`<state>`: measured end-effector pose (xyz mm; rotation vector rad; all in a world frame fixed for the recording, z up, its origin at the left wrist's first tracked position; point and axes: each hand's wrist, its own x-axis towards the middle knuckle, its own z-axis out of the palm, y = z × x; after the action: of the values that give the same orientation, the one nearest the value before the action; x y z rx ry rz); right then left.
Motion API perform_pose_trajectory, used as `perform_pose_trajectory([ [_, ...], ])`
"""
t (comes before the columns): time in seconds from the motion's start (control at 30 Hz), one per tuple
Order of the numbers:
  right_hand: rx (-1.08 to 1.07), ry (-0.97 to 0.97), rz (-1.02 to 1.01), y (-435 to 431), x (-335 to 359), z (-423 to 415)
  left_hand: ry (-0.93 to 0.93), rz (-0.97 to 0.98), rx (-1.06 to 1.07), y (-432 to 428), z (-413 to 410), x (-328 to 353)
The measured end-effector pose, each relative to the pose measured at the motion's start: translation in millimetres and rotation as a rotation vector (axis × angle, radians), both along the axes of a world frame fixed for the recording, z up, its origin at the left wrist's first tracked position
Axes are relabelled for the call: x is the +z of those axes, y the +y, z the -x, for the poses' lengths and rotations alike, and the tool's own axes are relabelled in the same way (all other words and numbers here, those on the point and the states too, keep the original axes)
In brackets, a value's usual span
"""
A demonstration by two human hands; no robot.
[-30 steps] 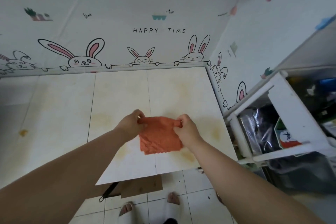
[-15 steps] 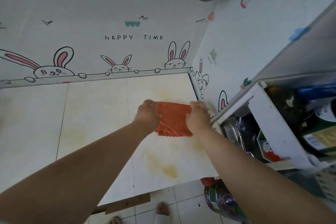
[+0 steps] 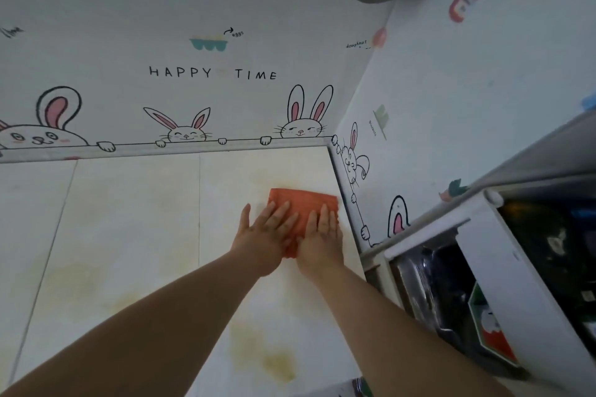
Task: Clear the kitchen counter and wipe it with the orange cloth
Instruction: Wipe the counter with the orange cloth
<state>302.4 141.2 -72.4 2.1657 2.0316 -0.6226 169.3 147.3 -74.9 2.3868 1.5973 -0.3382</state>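
Stains of yellow-brown mark the pale kitchen counter near its front edge. The orange cloth lies flat on the counter close to the far right corner, with its right edge just beside the side wall. Both hands rest palm down on the cloth's near half. The left hand has its fingers straight and somewhat spread, and its thumb reaches out to the left, past the cloth's edge and over bare counter. The right hand lies just beside it, with its fingers straight and close together, pointing toward the back wall. Neither hand curls round the fabric. Cartoon rabbits peek along the wall above the counter under the words HAPPY TIME. To the right stands a white shelf unit holding dark, glossy packages.
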Motion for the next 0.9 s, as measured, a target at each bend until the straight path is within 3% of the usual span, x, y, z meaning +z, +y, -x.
perform_pose_trajectory([
  [0.47,0.012,-0.098,0.113,164,4,-9,0.045,0.053,0.150,136,-40,-2],
  [0.9,-0.002,-0.022,-0.013,158,4,-7,-0.068,0.004,0.131,134,-31,-9],
])
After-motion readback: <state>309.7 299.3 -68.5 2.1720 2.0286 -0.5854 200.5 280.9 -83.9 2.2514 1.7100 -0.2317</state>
